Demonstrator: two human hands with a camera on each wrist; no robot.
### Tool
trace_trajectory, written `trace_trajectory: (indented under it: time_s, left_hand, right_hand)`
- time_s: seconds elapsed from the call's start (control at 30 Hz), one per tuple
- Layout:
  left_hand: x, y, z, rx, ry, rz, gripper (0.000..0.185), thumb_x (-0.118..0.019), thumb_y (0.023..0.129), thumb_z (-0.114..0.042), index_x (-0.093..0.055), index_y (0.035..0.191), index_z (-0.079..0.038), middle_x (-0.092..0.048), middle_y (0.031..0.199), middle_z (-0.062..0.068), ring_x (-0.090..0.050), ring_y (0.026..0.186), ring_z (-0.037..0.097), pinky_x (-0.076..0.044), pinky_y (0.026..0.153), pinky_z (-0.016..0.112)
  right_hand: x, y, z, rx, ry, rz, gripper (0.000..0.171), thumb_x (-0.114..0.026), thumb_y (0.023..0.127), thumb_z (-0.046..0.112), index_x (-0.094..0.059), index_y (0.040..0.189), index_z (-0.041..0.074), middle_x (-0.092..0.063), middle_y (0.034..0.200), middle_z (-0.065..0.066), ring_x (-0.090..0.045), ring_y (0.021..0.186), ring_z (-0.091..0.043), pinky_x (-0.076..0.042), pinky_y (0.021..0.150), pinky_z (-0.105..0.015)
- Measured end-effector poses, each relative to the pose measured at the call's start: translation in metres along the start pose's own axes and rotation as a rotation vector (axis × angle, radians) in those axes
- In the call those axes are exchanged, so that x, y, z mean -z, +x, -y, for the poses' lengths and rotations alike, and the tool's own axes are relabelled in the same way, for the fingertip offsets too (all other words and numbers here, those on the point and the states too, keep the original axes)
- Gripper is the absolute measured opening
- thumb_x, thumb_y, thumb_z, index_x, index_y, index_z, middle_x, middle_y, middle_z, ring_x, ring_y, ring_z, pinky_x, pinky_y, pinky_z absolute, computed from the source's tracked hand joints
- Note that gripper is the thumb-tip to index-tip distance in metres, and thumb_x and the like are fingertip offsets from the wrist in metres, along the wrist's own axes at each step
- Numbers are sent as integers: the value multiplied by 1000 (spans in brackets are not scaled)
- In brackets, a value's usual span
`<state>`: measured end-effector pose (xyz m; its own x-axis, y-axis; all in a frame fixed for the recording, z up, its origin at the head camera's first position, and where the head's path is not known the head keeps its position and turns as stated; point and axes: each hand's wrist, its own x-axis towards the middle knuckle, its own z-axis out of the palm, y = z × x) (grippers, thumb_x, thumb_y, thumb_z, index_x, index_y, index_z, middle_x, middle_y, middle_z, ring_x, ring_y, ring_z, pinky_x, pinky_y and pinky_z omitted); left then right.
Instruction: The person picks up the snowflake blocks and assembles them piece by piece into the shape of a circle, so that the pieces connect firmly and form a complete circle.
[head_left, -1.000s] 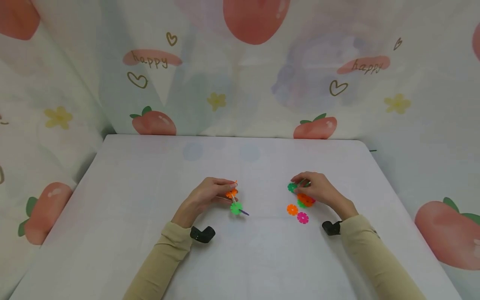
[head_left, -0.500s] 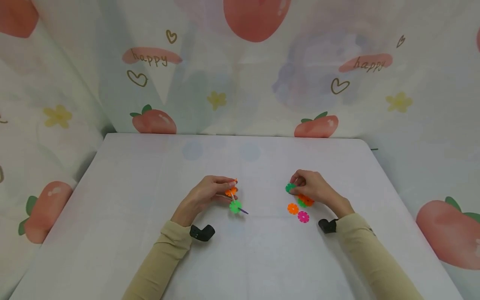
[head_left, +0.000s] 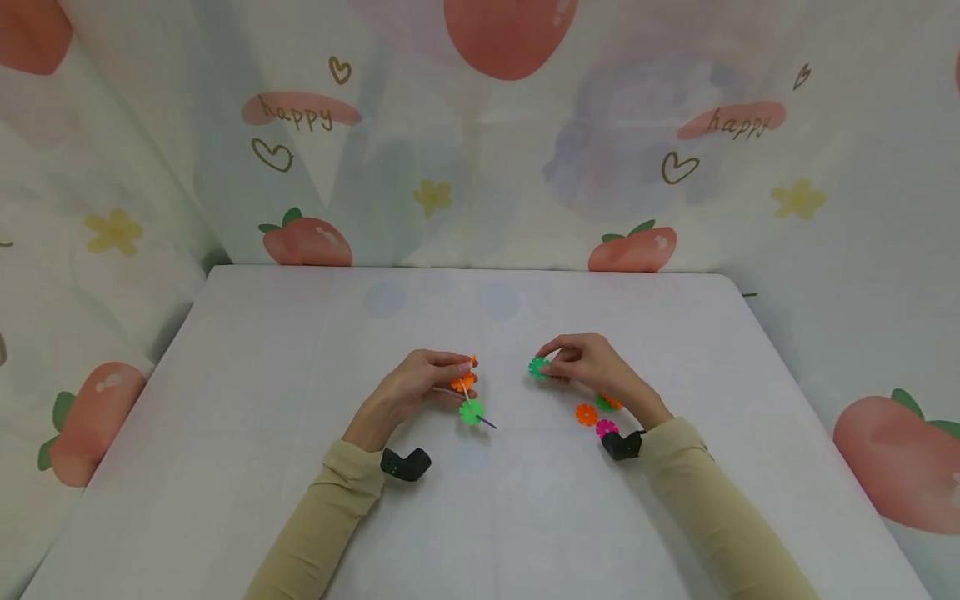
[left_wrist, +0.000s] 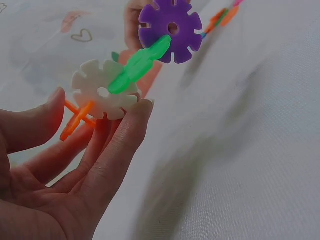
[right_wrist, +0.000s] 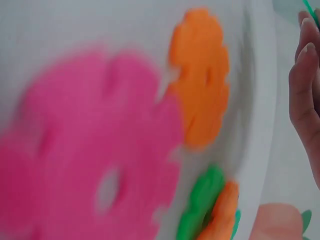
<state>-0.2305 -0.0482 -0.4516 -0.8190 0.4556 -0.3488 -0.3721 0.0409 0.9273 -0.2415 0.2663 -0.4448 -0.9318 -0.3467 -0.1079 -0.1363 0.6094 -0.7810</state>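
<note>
My left hand (head_left: 412, 387) holds a chain of notched plastic snowflake discs between thumb and fingers. In the left wrist view, orange pieces lie by the thumb, joined to a white disc (left_wrist: 102, 90). From that one, a green disc (left_wrist: 141, 64) seen edge-on leads to a purple disc (left_wrist: 172, 30) at the far end. Across a gap to the right, my right hand (head_left: 596, 367) pinches a teal-green disc (head_left: 537, 367) by its edge. In the right wrist view only some fingers (right_wrist: 306, 87) show at the right border.
Loose on the white table (head_left: 300, 333), below the right hand, lie an orange disc (head_left: 587, 414) and a pink disc (head_left: 607, 428) partly covered by the black wrist camera (head_left: 622, 445). Beside them a green disc (right_wrist: 200, 202) leans against another orange one (right_wrist: 222, 212). A printed backdrop (head_left: 480, 150) rises behind.
My right hand has lifted the teal-green disc away from the loose pile and carried it left, closer to the left hand. The left hand and its chain stay almost still.
</note>
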Motion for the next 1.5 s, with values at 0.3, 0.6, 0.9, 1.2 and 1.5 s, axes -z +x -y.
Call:
trace_trajectory:
  time_s: [0.3, 0.6, 0.9, 1.2, 1.5]
  left_hand:
    - [-1, 2, 2, -6, 45, 14, 40, -62, 104, -16, -60, 139, 3, -71, 121, 23, -76, 84, 17, -63, 84, 34]
    - [-2, 2, 3, -16, 45, 31, 39, -61, 105, -16, -61, 137, 5, -72, 114, 24, -75, 82, 16, -62, 83, 33]
    - [-4, 2, 4, -98, 48, 40, 37, -59, 105, -11, -63, 129, 16, -76, 84, 9, -76, 78, 18, -61, 92, 42]
    - [-9, 1, 3, -121, 148, 5, 32, -71, 98, -16, -71, 122, 6, -77, 94, 10, -74, 83, 17, -61, 87, 34]
    - [-8, 1, 3, -92, 101, 28, 35, -68, 100, -28, -74, 118, 2, -77, 107, 11, -72, 91, 18, -60, 83, 29]
  right_hand:
    - [-21, 20, 26, 31, 69, 8, 25, -72, 98, 21, -75, 120, 10, -75, 89, -12, -69, 84, -32, -58, 82, -42]
    - [-38, 31, 45, 37, 159, 52, 26, -70, 100, 20, -74, 123, 10, -77, 99, -6, -70, 88, -34, -58, 87, -46]
    - [-43, 39, 47, 65, 191, 92, 22, -70, 99, 15, -78, 118, 8, -78, 102, -7, -68, 82, -31, -56, 82, -44]
    - [-42, 44, 48, 45, 209, 95, 21, -74, 97, 18, -79, 115, 8, -78, 92, -6, -67, 78, -30, -53, 83, -44]
    - [-48, 44, 57, 50, 226, 107, 11, -78, 93, 15, -79, 100, 6, -76, 83, -9, -65, 69, -24, -58, 72, -44]
